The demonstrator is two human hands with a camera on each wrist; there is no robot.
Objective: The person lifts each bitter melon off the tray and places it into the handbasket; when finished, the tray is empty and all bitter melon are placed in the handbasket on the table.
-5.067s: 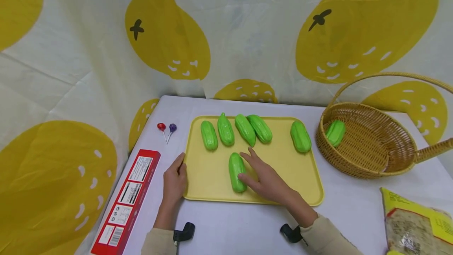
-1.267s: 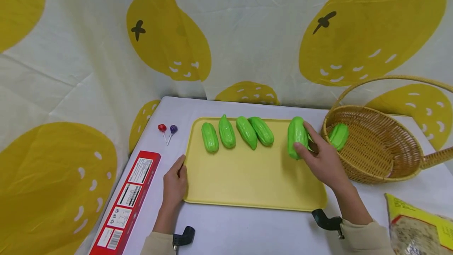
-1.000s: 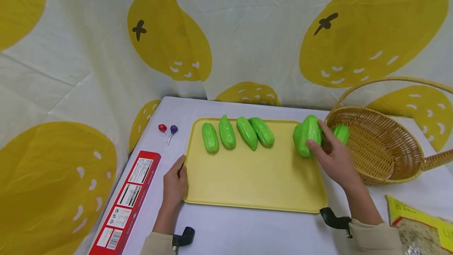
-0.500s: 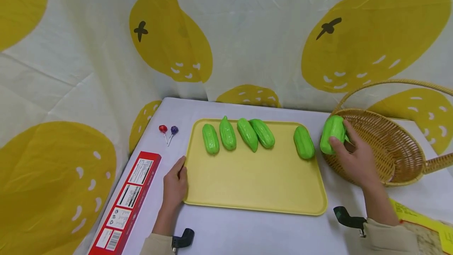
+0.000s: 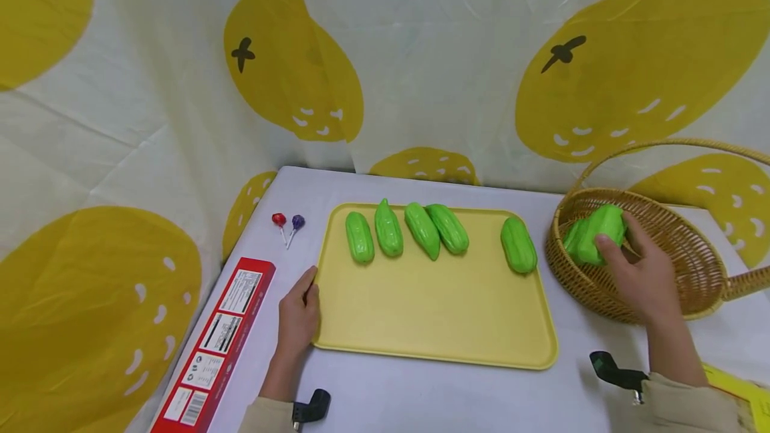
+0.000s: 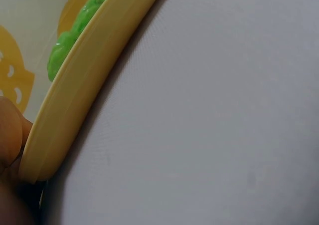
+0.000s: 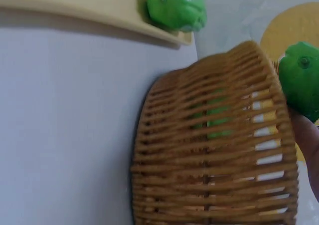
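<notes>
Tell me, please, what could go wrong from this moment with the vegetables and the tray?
The held vegetable, in the right hand above the basket, might slip and knock the other vegetable lying inside. The right hand might also brush the basket's rim, which is close to it. The left hand holds the tray by its edge; a sudden pull could perhaps make the five vegetables on it roll.

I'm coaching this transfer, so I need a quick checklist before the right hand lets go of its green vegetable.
1. Right hand grips the held vegetable: ok.
2. Held vegetable is within the basket rim in the head view: ok.
3. Basket stands upright: ok.
4. Held vegetable is apart from the basketed vegetable: cannot tell, they overlap in view.
5. Left hand holds the tray edge: ok.
6. Tray emptied: not ok, five vegetables there.
</notes>
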